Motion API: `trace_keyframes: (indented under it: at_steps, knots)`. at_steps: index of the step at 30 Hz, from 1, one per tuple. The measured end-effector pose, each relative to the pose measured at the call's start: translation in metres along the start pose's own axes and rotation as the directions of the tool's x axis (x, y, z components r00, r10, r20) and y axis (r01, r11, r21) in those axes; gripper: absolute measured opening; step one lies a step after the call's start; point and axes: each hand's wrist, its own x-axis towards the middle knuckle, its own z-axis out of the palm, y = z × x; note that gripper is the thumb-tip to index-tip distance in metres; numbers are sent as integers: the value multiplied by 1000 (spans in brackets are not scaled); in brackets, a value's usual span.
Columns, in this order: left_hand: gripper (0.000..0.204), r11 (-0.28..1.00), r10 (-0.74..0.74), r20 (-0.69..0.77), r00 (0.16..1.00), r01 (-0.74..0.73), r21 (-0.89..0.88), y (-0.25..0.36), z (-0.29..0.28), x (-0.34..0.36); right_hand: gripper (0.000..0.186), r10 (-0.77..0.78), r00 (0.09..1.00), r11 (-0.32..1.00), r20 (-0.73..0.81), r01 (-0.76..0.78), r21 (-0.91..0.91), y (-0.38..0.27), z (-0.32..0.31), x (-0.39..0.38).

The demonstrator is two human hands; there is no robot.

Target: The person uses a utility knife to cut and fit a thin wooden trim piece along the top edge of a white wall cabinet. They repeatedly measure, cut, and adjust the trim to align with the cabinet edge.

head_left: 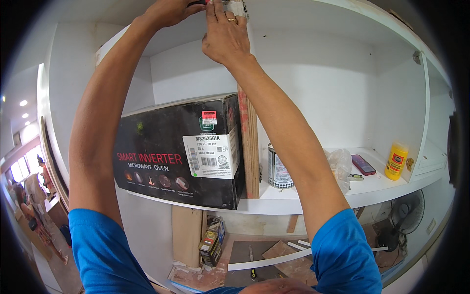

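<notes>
Both my arms are raised over a white cabinet. My left hand (169, 12) is closed at the top edge around a small dark and red thing, mostly cut off by the frame. My right hand (227, 39), with a ring on one finger, lies against the top of the upright divider, its fingers stretched upward side by side. A pale, rough-edged piece (238, 8) shows beside those fingertips. Lower down, the wooden divider (250, 147) has a bare layered edge with red marks. To its left, a black microwave oven box (152, 142) sits on the shelf.
On the right shelf stand a metal can (279, 169), a clear plastic bag (339, 166), a phone (363, 165) and a yellow bottle (396, 161). Below are a white strip (269, 260), a yellow-and-black container (210, 248), a screwdriver (253, 274) and a fan (404, 213).
</notes>
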Motion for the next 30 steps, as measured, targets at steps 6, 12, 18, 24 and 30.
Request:
trace_keyframes:
  at_steps: [6, 12, 18, 24, 30]
  knots:
    - [36, 999, 10, -10, 1000, -9, 50, -2, 1, -2, 82, -9, 1000, 1000, 6, 9, -5, -1, -1, 1]
    - [40, 981, -76, 21, 997, 71, 182, 25, -12, -4, 83, 3, 999, 1000, 35, -2, -28, 0, 0, 1]
    - [40, 954, -148, 63, 987, 126, 271, 29, -15, 0, 88, 20, 997, 999, 73, -18, -35, -4, -6, 1]
    - [41, 969, -114, 86, 990, 91, 232, 27, -18, 0, 90, 3, 999, 1000, 40, -3, -9, -2, -3, 0]
    - [42, 960, -158, 97, 983, 130, 248, 26, -18, 2, 85, -30, 999, 998, -44, 28, -56, -2, -2, 1]
